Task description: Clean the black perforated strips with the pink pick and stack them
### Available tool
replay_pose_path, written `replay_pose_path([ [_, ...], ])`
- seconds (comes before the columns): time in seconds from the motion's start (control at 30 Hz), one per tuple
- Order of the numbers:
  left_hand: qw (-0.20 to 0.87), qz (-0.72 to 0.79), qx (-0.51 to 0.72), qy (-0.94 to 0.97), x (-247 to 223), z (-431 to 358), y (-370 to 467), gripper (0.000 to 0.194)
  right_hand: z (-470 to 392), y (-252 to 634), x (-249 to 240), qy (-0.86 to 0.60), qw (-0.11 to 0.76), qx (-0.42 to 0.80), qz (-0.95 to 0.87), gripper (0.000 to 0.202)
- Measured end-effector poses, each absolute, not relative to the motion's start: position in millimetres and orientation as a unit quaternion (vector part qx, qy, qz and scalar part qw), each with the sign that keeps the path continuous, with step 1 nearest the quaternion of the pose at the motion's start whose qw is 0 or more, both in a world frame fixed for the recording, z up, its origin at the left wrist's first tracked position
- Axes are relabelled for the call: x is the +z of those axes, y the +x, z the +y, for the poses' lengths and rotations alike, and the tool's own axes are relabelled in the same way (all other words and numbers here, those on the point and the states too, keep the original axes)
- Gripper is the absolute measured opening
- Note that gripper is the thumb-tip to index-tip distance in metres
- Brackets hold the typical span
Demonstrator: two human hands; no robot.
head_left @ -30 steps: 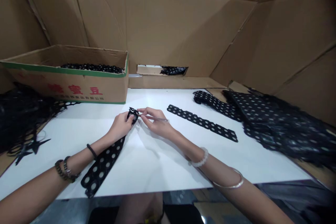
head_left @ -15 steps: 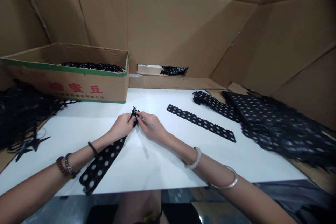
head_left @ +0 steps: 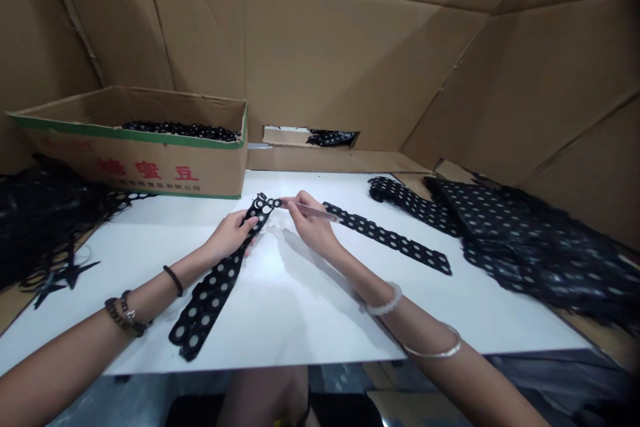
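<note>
I see the dotted strip in front of the carton | left hand pinches it; right hand pinches a pale tool and, it seems, ring edging | edging looks partly detached; pieces inside carton perhaps done, heap right of carton perhaps remaining

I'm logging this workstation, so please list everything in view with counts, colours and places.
Held strip: one, black with pale dots, in left hand
Slim tool: one, translucent, in right hand
Loose strip: one, black, pale dots, table right
Dotted pile: uncountable, black, far right
Tangled heap: uncountable, black, far left
Box: one, brown, green-edged, back left
Box contents: uncountable, black, dotted
Cardboard walls: several, brown, around table
Table: one, white, centre
Bracelets: three dark, left arm; two pale, right
Hands: two, bare, over table
</note>
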State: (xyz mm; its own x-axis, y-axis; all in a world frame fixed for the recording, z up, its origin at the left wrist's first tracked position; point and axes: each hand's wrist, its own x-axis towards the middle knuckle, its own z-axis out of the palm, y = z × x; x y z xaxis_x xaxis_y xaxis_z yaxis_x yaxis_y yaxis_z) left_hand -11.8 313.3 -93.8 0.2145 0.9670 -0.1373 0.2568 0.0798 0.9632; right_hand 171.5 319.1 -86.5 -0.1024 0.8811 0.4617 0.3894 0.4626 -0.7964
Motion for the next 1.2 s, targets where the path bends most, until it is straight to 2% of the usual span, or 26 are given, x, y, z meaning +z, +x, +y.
replay_pose_path([
  [0.13, 0.547, 0.522, 0.316, 0.573, -89, 314, -11, 0.022, 316, 172, -78, -0.406, 0.512, 0.301, -0.695, 0.021],
  [0.3, 0.557, 0.495, 0.299, 0.597, -83, 311, -12, 0.023, 305, 158, -84, -0.338, 0.46, 0.206, -0.795, 0.012],
  [0.5, 0.535, 0.488, 0.303, 0.62, -89, 312, -15, 0.025, 308, 154, -94, -0.354, 0.42, 0.113, -0.828, 0.01],
  [0.6, 0.494, 0.492, 0.311, 0.646, -93, 312, -15, 0.024, 308, 153, -95, -0.358, 0.388, 0.065, -0.847, 0.012],
  [0.73, 0.381, 0.525, 0.299, 0.7, -95, 308, -13, 0.028, 305, 148, -98, -0.358, 0.338, -0.011, -0.87, 0.016],
  [0.87, 0.376, 0.517, 0.297, 0.71, -96, 304, -12, 0.026, 306, 144, -101, -0.37, 0.31, -0.055, -0.874, 0.012],
  [0.97, 0.406, 0.51, 0.308, 0.693, -98, 306, -12, 0.022, 305, 143, -101, -0.369, 0.32, -0.03, -0.872, 0.014],
  [1.1, 0.468, 0.488, 0.316, 0.666, -99, 312, -13, 0.021, 303, 143, -98, -0.379, 0.357, 0.119, -0.845, 0.02],
  [1.2, 0.491, 0.479, 0.318, 0.654, -98, 313, -12, 0.017, 305, 148, -94, -0.404, 0.422, 0.199, -0.787, 0.017],
])
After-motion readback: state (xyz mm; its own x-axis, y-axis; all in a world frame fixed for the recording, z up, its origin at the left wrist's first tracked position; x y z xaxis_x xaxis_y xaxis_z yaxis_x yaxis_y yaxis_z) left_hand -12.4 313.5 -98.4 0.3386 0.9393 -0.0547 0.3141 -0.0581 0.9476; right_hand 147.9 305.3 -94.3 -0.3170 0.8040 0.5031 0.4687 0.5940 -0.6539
